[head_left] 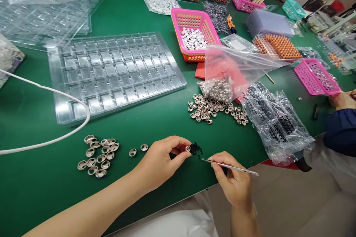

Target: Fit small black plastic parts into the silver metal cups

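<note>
The left hand [160, 159] pinches a small metal ring [188, 148] in its fingers, just beside the black bits [196, 149] on the green tabletop [139, 18]. The right hand [232, 181] grips tweezers [228, 166], tip touching those bits.

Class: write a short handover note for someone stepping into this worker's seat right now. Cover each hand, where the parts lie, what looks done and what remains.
Left hand: pinching one small metal ring.
Right hand: holding tweezers, tips at the black bits.
Parts: loose rings spill from the open bag; metal caps lie in a cluster to the left.
Done: cannot tell.
Left: clear tray pockets look unfilled.
</note>
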`<state>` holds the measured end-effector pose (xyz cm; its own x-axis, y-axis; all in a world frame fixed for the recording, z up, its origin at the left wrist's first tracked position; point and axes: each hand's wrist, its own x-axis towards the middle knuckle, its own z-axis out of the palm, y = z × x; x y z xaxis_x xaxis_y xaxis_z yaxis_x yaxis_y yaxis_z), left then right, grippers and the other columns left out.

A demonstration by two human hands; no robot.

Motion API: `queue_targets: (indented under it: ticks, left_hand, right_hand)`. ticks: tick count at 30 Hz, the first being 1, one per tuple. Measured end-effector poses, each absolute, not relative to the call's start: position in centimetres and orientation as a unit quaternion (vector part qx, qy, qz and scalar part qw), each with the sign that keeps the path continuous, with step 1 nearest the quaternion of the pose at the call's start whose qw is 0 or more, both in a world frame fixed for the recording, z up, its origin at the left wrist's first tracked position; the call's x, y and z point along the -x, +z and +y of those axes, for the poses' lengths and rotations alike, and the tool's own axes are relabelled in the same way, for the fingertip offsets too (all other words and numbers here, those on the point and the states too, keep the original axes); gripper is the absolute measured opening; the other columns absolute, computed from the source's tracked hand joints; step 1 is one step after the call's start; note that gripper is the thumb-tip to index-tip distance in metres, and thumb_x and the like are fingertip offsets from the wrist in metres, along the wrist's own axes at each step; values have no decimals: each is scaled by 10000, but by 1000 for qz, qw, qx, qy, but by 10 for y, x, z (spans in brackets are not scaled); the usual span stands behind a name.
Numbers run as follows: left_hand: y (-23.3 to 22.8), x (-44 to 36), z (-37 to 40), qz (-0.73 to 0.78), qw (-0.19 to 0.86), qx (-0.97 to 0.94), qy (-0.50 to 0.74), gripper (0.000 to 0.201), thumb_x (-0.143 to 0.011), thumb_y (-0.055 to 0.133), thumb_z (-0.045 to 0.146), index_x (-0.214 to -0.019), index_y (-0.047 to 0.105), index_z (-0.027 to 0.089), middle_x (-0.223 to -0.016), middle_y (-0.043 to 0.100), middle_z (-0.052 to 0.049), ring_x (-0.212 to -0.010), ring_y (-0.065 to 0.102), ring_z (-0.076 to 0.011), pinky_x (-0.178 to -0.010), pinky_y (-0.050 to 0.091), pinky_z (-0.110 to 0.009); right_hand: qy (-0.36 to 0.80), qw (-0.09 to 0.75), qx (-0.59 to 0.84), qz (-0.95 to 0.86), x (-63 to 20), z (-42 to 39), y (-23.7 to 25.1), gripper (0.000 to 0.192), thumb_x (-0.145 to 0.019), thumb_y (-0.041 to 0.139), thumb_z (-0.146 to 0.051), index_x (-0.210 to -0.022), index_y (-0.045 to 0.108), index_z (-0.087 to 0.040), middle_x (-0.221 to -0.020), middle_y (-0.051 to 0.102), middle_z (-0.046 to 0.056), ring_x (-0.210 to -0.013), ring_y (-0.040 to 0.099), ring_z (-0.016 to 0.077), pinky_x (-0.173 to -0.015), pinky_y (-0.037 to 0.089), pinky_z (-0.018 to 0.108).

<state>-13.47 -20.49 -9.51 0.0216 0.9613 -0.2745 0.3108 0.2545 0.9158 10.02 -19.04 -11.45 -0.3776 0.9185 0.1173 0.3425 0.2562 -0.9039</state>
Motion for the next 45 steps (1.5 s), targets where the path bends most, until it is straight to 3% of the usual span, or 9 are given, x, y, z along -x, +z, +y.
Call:
queue_targets:
  ticks: [35,45]
  left_hand:
    - [-97,134,-205,615,480,-522,346,169,-826,638,270,-968,702,207,-854,726,-18,-735,679,-152,-718,559,-256]
    - [-89,131,-206,588,553,-468,361,170,-776,692,250,-935,737,209,-814,745,-4,-692,658,-139,-675,545,-238]
  right_hand:
    - [389,368,429,-728,-98,-196,-118,235,-848,608,-53,-1001,647,-226,-916,684,59,-833,645,206,-682,545,350]
    - [409,451,424,-670,-74,-194,-93,234,-860,602,-63,-987,656,-252,-856,686,49,-803,651,218,-652,542,363]
